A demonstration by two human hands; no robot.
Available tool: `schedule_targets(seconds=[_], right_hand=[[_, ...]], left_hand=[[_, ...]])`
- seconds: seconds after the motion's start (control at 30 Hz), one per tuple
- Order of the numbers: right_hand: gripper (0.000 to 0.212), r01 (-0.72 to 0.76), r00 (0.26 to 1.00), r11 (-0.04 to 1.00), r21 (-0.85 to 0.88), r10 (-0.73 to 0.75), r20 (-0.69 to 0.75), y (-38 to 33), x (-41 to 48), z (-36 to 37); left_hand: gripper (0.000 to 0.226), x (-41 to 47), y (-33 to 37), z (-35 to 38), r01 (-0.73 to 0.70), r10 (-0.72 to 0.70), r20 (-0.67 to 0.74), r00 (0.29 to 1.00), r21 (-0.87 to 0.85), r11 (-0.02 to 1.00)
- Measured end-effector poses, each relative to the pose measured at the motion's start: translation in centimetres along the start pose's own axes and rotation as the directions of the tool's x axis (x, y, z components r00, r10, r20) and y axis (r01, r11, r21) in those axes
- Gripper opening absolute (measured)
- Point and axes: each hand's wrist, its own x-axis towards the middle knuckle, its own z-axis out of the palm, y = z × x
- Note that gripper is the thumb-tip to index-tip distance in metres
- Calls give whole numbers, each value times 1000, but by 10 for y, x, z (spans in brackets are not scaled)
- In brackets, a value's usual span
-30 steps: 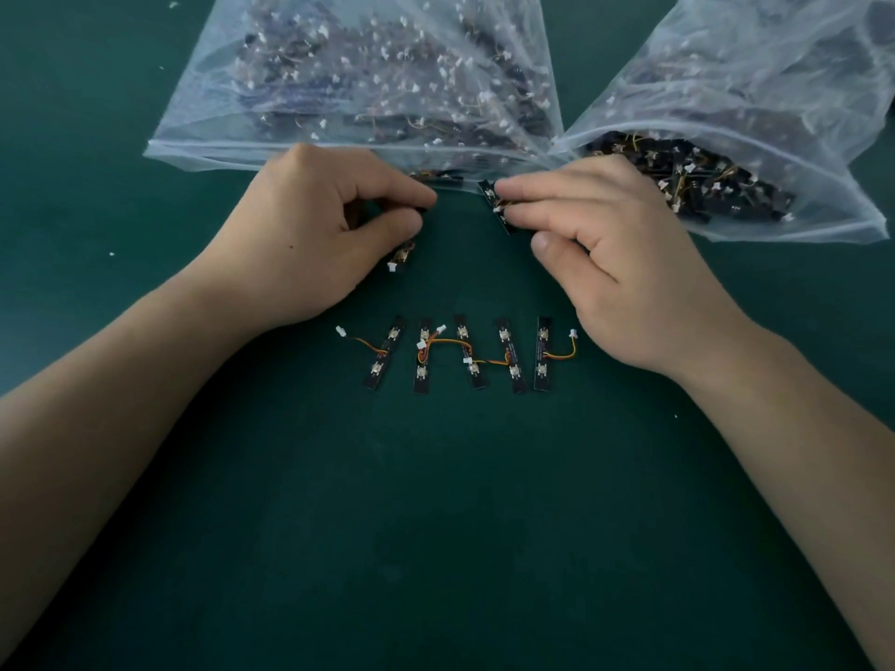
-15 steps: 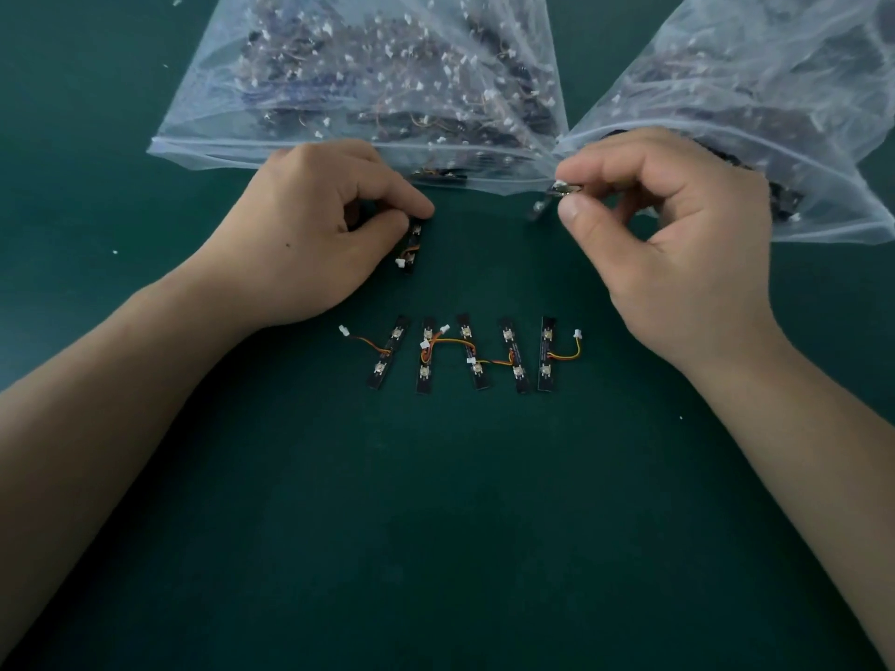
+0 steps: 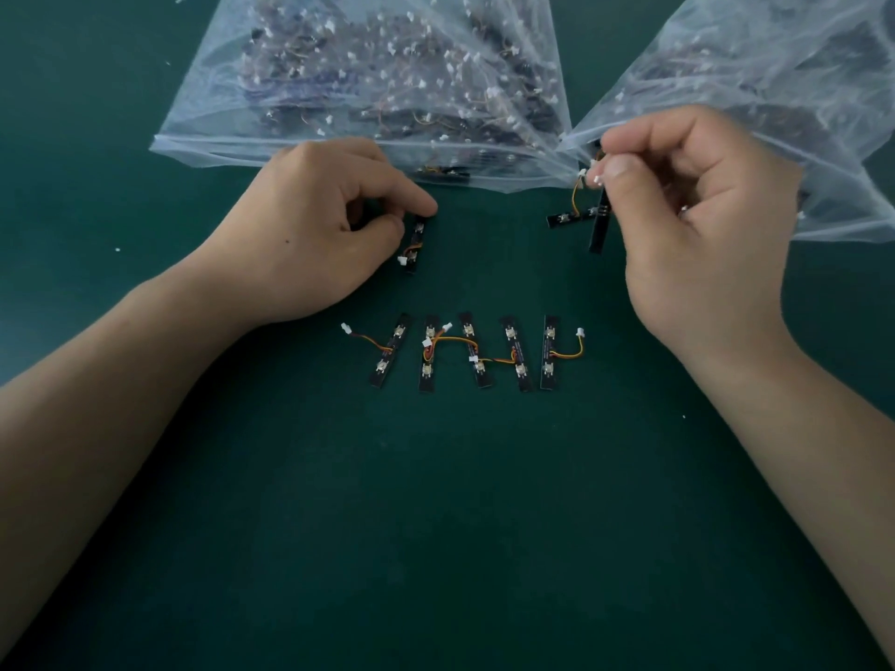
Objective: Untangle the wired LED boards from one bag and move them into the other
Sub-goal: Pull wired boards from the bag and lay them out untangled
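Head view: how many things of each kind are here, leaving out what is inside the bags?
Bags: 2
Boards: 8 (5 in the row, 1 at the left hand, 2 held by the right hand)
Hands: 2
Total: 12

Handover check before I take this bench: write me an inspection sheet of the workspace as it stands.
Surface: dark green mat.
Job's things: left bag and right bag, clear plastic, both holding many LED boards; row of five boards laid side by side on the mat; single board near the left bag; tangled pair at the right bag's mouth.
Clutter: white specks scattered on the mat.
Hands: left hand holds the single board's top end; right hand pinches the tangled pair by its wiring.
Cables: orange wires with white connectors, some crossing between boards in the row.
Surroundings: nothing seen.
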Motion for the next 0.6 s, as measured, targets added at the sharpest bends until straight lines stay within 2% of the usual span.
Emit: schedule_targets(seconds=[0.1,0.17,0.23,0.3,0.43,0.6], right_hand=[[12,73,996,997,-1,-73,-44,-1,1,-3],[11,222,975,974,-47,-223,-12,-3,1,-7],[14,427,903,901,-75,-420,88,-6,-1,-10],[12,528,843,845,-79,-511,167,-9,-5,-8],[12,579,793,811,-82,-537,288,-9,-9,-4],[5,507,807,862,-19,-468,361,-9,-10,-8]], left_hand=[[28,0,0,0,-3,3,1,1000,-4,1000],[27,0,-1,1,-12,12,8,1000,-3,1000],[26,0,-2,1,-14,15,9,1000,-2,1000],[26,1,-2,1,-12,12,8,1000,-2,1000],[26,1,-2,0,-11,11,13,1000,-2,1000],[27,1,-1,0,-7,7,15,1000,-1,1000]])
